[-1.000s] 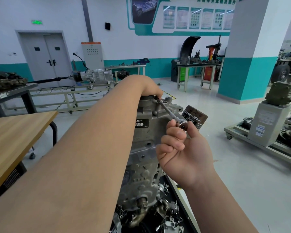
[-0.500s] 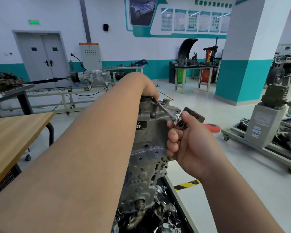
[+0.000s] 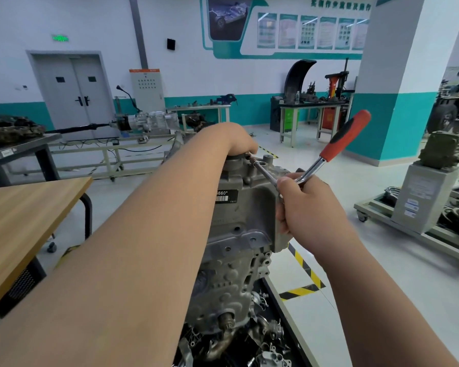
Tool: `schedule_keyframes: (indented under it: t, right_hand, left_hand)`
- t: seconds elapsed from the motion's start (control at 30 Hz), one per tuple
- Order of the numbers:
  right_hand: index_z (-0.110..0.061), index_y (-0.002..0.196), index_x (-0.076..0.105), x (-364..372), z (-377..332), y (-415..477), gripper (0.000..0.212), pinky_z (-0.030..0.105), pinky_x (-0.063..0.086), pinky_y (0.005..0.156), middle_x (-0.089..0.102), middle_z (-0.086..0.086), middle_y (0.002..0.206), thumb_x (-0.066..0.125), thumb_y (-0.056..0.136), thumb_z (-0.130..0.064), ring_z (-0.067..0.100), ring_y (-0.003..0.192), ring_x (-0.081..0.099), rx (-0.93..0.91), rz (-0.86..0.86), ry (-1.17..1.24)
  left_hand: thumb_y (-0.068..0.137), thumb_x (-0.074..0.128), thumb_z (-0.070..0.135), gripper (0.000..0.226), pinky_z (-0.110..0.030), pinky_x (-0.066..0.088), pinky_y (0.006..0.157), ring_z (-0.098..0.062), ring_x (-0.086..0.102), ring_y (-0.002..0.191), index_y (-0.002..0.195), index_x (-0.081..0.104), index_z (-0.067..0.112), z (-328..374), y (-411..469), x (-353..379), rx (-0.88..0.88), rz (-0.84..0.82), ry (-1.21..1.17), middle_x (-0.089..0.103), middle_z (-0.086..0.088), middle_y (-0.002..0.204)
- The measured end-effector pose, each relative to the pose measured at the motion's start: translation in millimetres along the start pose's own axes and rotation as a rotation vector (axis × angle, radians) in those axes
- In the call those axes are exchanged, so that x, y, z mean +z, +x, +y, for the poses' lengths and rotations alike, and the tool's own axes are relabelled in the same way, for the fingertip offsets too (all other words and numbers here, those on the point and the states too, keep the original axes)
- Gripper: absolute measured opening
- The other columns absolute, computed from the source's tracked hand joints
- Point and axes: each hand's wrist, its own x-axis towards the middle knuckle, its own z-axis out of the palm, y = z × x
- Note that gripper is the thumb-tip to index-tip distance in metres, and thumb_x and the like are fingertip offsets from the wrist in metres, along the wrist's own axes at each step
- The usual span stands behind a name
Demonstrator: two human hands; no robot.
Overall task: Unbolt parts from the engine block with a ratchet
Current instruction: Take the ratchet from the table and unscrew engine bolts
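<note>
Right hand (image 3: 308, 205) fingers (image 3: 289, 187) clenched round the head of the one ratchet (image 3: 345, 136), at the upper right corner of the one engine block (image 3: 252, 221); red-black handle sticks up and away to the block's right. One extension bar (image 3: 263, 169) runs from the head across the block's top to the left hand (image 3: 236, 139). Left fingers curl down there; can't tell if they pinch the bar. One barcode label (image 3: 225, 196) on the block face. One wooden worktop (image 3: 24, 207) left of the block.

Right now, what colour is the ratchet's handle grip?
The ratchet has an orange-red grip with a black inlay; head view.
</note>
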Motion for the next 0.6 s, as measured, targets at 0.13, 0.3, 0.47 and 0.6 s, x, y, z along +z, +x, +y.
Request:
schedule_keyframes:
  t: [0.13,0.3,0.47,0.6]
  right_hand:
    - [-0.01,0.08,0.053,2.0,-2.2,-0.6,0.025,0.026,0.043,0.045,0.053,-0.001,0.047,0.044,0.098,-0.025,0.014,0.037,0.047,0.12,0.002,0.204]
    - [-0.015,0.082,0.049,6.4,-2.8,-9.0,0.03,0.024,0.036,0.042,0.046,-0.001,0.054,0.039,0.101,-0.035,0.013,0.037,0.037,0.429,-0.223,0.955]
    - [-0.011,0.081,0.056,0.8,-4.5,-13.8,0.046,0.014,0.035,0.041,0.051,-0.008,0.054,0.033,0.1,-0.047,0.006,0.033,0.039,0.564,-0.425,1.424]
    - [-0.014,0.081,0.053,6.5,-7.0,-17.8,0.047,0.014,0.033,0.04,0.048,-0.008,0.051,0.031,0.1,-0.051,0.006,0.031,0.037,0.569,-0.436,1.43]
  left_hand:
    - [0.091,0.05,0.046,0.035,-0.04,0.037,0.094,-0.028,0.044,0.116,0.109,0.062,0.018,-5.2,-14.3,21.1,-0.038,0.501,-0.224,0.057,-0.005,0.118]
    - [0.088,0.058,0.028,0.02,-0.028,0.035,0.069,-0.012,0.045,0.076,0.07,0.05,0.025,-1.1,-89.2,75.2,0.36,0.925,-0.506,0.05,0.014,0.07]
    - [0.097,0.048,0.042,0.036,-0.023,0.037,0.051,-0.012,0.055,0.063,0.07,0.061,0.021,10.9,-103.2,79.7,-0.064,0.22,-1.26,0.061,0.011,0.064]
    - [0.096,0.048,0.049,0.043,-0.011,0.031,0.037,-0.011,0.049,0.037,0.069,0.059,0.018,13.1,-94.1,72.7,-0.249,-0.155,-1.513,0.056,0.006,0.052]
